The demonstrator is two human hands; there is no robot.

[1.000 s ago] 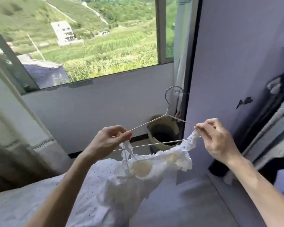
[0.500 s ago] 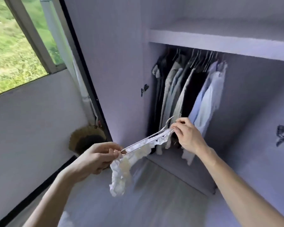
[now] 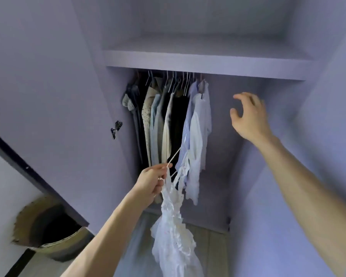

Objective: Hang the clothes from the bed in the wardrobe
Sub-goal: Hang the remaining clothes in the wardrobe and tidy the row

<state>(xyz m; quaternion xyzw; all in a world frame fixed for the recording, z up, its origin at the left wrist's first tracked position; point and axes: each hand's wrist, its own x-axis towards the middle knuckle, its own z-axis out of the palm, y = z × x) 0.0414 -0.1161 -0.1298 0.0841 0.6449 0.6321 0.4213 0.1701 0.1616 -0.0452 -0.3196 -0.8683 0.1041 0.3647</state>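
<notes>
- Under the shelf (image 3: 204, 65) of the wardrobe (image 3: 226, 148), the rail is hidden; only the hooks (image 3: 174, 80) of the hung clothes (image 3: 166, 124) are seen below its front edge.
- A thin wire hanger (image 3: 174, 155) is pinched at its near end between the thumb and curled fingers of the left hand (image 3: 153, 183), low at centre, just in front of the hung clothes.
- The hanger's far end is lost against the pale shirts, and its hook cannot be made out.
- The hanger's long axis is tilted, rising from the left hand up and to the right, away from the camera and toward the wardrobe.
- A white lace garment (image 3: 173, 216) is draped on the hanger and drops almost straight down; its hem is cut off by the lower edge of the view.
- Whether a strap is also caught in the pinch cannot be told.
- The right hand (image 3: 248, 114) is raised to the right of the hung clothes, fingers spread and lightly bent, nothing held.
- A woven basket (image 3: 68, 241) at lower left is partly covered by the wardrobe door (image 3: 48, 92).
</notes>
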